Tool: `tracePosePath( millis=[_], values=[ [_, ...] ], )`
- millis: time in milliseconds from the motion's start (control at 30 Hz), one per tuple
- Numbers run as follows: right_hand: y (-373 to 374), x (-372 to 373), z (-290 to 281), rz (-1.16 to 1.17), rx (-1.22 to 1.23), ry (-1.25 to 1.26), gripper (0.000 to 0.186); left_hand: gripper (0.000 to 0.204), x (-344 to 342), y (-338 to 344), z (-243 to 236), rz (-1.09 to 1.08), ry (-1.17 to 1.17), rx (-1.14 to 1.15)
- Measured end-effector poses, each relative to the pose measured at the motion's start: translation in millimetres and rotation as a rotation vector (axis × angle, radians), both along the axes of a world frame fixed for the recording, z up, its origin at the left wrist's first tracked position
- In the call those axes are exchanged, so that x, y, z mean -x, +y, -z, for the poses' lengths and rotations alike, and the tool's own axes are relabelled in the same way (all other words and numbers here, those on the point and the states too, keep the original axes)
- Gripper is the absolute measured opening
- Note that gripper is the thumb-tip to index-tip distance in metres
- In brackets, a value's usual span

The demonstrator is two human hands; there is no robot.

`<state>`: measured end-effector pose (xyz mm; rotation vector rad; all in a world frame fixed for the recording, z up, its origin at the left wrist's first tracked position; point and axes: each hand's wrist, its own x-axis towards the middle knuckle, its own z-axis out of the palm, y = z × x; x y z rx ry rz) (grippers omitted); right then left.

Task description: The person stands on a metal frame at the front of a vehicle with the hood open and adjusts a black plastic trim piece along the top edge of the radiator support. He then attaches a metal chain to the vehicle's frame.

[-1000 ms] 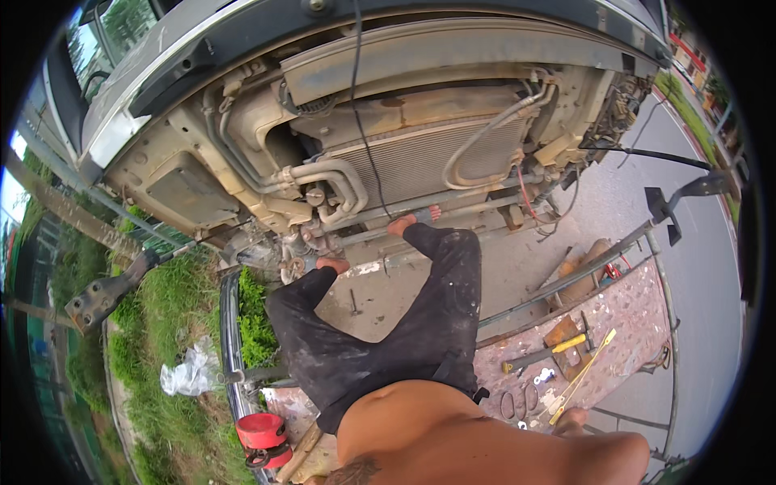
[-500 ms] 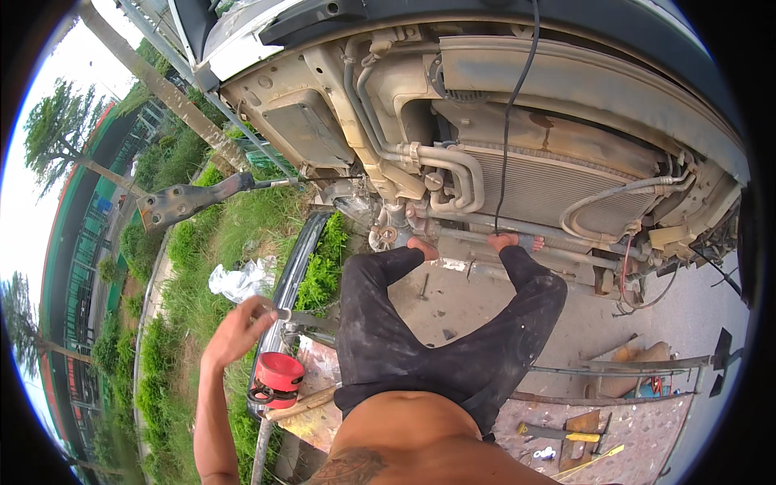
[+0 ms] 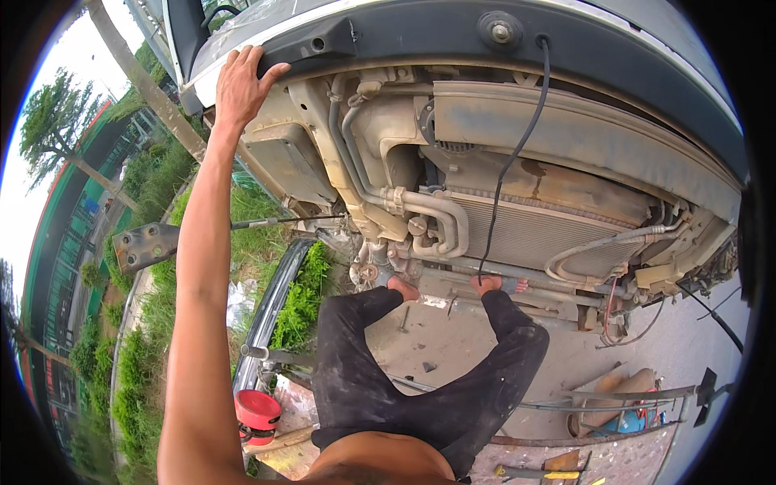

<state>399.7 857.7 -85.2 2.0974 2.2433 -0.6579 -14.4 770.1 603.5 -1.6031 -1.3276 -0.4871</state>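
While the left hand [image 3: 244,87] lies up and to the left of the radiator [image 3: 535,234], its back turned to the camera, it touches the end of the dark front panel [image 3: 416,42], with the thumb spread away from fingers that sit close together. Whether those fingers hook over the edge and bear down on it or merely rest there is hidden, so I cannot tell how firm the grip is; the right hand is out of sight. That panel, attached to the vehicle, runs across above the radiator. It looks rigid and probably would not flex much; on its own it would likely be long and awkward, perhaps smooth enough to slip under a sweaty palm. A sounder hold would likely be the raised ledge [image 3: 314,44] beside the thumb, with fingers wrapped fully behind it if there is room. From the panel a black cable [image 3: 524,144] hangs in front of the radiator, limp and easily snagged, so better not used as a handhold. Bent metal pipes [image 3: 449,217] stand just left of the radiator; these seem stiff but dentable. Well below and left of it sits a red round container [image 3: 258,410].
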Motion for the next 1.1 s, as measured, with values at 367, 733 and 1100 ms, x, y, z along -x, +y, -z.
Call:
tracePosePath(
  millis=[367, 733, 1100],
  values=[
    [-124, -103, 37, 0.159, -0.009, 0.117, 0.042, 0.069, -75, 6, 107, 0.056, -0.736, -0.216],
    [-492, -495, -192, 1.276, -0.633, -0.248, 0.043, 0.032, -34, 11, 83, 0.374, -0.984, -0.204],
    [-121, -162, -643, 0.063, -1.361, 0.371, 0.027, 0.016, 34, 34, 10, 0.305, -0.735, -0.258]
  ],
)
